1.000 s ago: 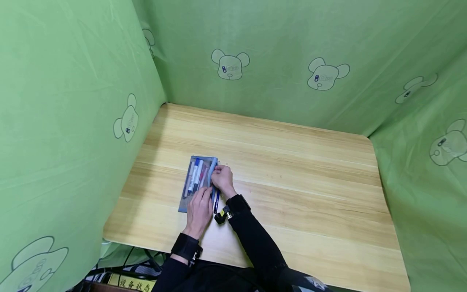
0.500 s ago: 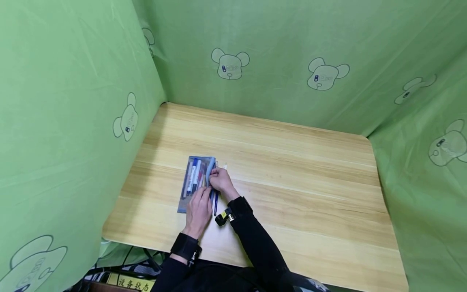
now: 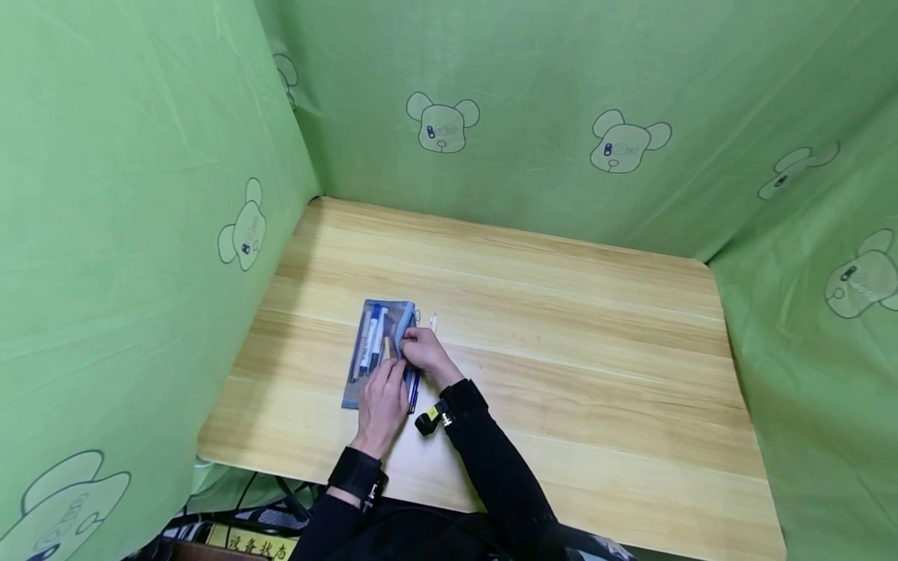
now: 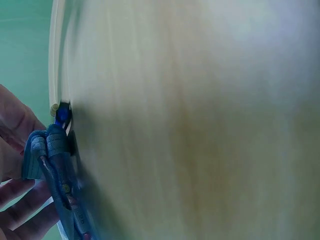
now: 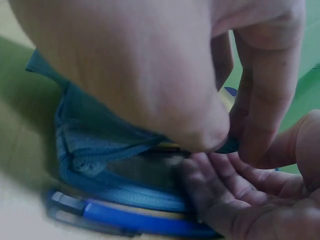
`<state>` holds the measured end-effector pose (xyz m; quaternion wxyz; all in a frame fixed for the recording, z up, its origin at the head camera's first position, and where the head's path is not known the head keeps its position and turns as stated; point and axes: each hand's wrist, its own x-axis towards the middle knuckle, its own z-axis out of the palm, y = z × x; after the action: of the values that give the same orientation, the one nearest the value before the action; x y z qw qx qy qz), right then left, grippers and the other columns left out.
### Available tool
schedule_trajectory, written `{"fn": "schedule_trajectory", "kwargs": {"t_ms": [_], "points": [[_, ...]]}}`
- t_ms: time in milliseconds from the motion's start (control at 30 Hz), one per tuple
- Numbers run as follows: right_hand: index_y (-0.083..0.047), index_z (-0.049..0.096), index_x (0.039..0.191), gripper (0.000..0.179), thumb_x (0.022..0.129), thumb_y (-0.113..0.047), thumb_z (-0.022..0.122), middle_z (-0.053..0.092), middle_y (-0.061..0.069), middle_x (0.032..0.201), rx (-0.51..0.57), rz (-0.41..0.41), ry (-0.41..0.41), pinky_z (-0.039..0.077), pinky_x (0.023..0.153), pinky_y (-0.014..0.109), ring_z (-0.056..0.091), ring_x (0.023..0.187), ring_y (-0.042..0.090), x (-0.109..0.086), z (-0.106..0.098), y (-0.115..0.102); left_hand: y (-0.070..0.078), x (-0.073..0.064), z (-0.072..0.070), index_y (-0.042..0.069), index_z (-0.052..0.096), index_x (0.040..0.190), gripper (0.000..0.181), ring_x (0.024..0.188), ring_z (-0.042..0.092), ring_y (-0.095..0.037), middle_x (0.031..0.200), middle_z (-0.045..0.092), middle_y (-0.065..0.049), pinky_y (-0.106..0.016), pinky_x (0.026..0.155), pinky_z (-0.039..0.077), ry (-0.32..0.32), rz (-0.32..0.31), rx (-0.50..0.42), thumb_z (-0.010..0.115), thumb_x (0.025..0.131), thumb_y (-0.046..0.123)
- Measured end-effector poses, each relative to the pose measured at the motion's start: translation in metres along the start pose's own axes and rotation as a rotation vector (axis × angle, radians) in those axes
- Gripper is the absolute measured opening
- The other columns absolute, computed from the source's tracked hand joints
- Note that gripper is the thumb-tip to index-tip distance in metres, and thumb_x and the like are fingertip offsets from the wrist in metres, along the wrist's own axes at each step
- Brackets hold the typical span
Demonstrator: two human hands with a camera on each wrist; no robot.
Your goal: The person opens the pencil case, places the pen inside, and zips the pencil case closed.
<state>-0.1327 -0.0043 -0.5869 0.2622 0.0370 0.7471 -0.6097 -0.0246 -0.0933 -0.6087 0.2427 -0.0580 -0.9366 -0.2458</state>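
A blue see-through pencil case (image 3: 359, 388) with several pens inside lies flat on the table's left part. My left hand (image 3: 383, 401) pinches its right edge, low along the zip. Higher on the same edge, curled fingers of my right hand (image 3: 425, 352) hold the blue zip strip. In the right wrist view the mouth of the case (image 5: 145, 192) gapes, with fingertips of both hands at it. A blue pen (image 3: 413, 389) lies along the case's right side, partly under my hands. Inside, a short yellow item (image 3: 387, 347) shows beside a white marker (image 3: 373, 336).
A white pointed tip (image 3: 433, 319) shows just beyond my right hand. The wooden table (image 3: 575, 374) stretches to the right. Green curtains (image 3: 533, 86) with bear-head drawings enclose its back and sides. Below the table's front left edge are cables (image 3: 238, 514) and a yellow sign (image 3: 252, 543).
My right hand has shifted slightly left and down along the zip edge. The white tip has come into view beyond it. The yellow item shows inside where a pinkish pen showed earlier.
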Motion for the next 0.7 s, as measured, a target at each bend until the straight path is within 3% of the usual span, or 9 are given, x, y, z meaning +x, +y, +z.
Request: {"fn": "schedule_trajectory", "kwargs": {"t_ms": [100, 367, 700], "points": [[0.011, 0.066, 0.108, 0.027, 0.089, 0.002, 0.049, 0.057, 0.006, 0.085, 0.021, 0.016, -0.046, 0.046, 0.056, 0.017, 0.054, 0.069, 0.013, -0.0011, -0.0007, -0.0006, -0.0001, 0.0003, -0.0003, -0.003, 0.070, 0.116, 0.033, 0.093, 0.070, -0.032, 0.112, 0.070, -0.018, -0.039, 0.075, 0.064, -0.005, -0.003, 0.002, 0.070, 0.082, -0.004], [0.011, 0.058, 0.122, 0.030, 0.097, 0.002, 0.045, 0.058, 0.009, 0.092, 0.254, 0.118, -0.139, 0.056, 0.060, 0.016, 0.061, 0.071, 0.012, -0.0015, -0.0024, 0.0021, -0.0008, 0.0005, 0.0003, -0.002, 0.070, 0.118, 0.036, 0.095, 0.070, -0.034, 0.116, 0.070, -0.019, -0.040, 0.074, 0.064, -0.009, -0.003, 0.006, 0.071, 0.082, -0.004], [0.001, 0.053, 0.098, 0.013, 0.102, -0.006, 0.043, 0.057, 0.004, 0.084, 0.229, 0.175, -0.174, 0.055, 0.057, 0.019, 0.059, 0.069, 0.012, -0.0080, -0.0032, -0.0014, -0.0001, -0.0002, 0.0019, -0.002, 0.070, 0.118, 0.033, 0.091, 0.070, -0.032, 0.112, 0.070, -0.018, -0.039, 0.071, 0.064, 0.035, 0.015, 0.009, 0.070, 0.084, -0.002]]}}
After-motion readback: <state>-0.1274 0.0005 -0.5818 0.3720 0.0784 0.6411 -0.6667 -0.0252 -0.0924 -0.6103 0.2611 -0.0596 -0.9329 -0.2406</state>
